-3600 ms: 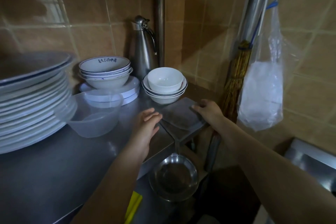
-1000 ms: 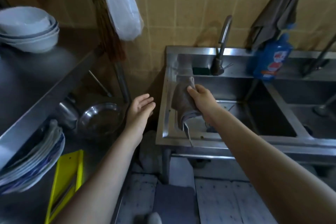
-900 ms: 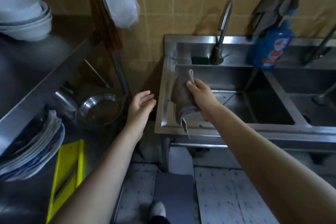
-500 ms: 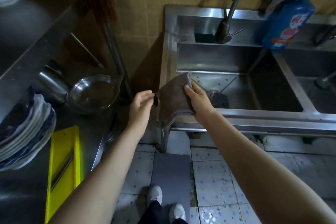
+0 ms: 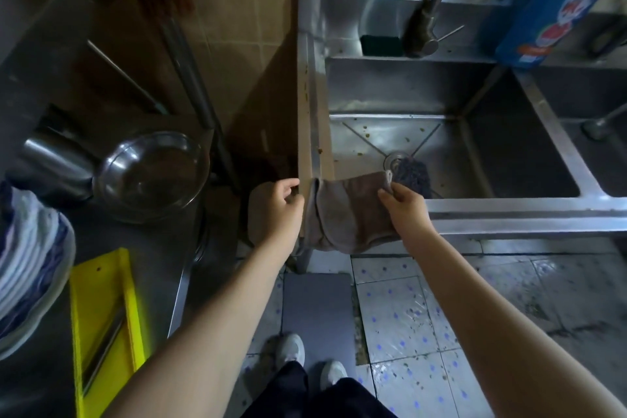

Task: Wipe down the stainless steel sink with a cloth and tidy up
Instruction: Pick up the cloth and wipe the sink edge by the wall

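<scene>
The sink [image 5: 390,92] stands open from above; only a dark pad [image 5: 412,175], perhaps a scourer, sits by its drain [image 5: 393,159]. A tap [image 5: 428,24], a sponge [image 5: 381,44] and a blue bottle [image 5: 549,10] crowd the back ledge. The cloth [image 5: 346,214] covers the front left rim corner, and a steel bowl [image 5: 152,176] blocks the shelf [image 5: 142,241] alongside.

Cloth [image 5: 346,210]: brown-grey, stretched over the sink's [image 5: 509,214] front left corner.
Right hand [image 5: 405,210]: pinches its upper right corner.
Left hand [image 5: 276,207]: grips its left edge.
</scene>
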The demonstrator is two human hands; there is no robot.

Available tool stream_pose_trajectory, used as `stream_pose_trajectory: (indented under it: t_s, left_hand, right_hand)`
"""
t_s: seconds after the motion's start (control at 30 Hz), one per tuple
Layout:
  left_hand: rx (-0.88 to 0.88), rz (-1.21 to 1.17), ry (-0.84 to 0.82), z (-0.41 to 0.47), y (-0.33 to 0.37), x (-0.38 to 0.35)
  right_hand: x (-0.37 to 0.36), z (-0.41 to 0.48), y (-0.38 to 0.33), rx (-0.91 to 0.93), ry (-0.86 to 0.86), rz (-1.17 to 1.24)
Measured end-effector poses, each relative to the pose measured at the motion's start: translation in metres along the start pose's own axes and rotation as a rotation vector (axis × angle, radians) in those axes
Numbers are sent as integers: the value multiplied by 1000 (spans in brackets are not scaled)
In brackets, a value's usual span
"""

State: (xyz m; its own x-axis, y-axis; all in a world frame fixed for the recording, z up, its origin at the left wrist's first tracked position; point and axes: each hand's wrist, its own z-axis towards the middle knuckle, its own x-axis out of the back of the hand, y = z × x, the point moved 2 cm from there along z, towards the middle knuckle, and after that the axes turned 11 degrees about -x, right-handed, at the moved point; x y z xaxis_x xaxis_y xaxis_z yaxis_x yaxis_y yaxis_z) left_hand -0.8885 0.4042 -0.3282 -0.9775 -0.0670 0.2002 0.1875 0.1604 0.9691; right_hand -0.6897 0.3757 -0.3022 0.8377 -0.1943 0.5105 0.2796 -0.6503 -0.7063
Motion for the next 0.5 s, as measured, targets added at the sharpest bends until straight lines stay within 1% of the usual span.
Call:
stream_pose_trajectory:
  t_s: [0.13, 0.27, 0.4, 0.5]
  left_hand:
    - [29, 47, -37, 2, -8, -13]
    - [105, -55, -102, -4, -18, -22]
    - [139, -131, -128, -7, -21, -21]
    - [160, -107, -100, -5, -22, -19]
  right_hand:
    - [1, -1, -4, 8, -23, 80]
    - [-9, -2, -14, 53, -73, 114]
    - [-36, -13, -21, 99, -143, -45]
    - [-56, -22, -20, 132, -198, -179]
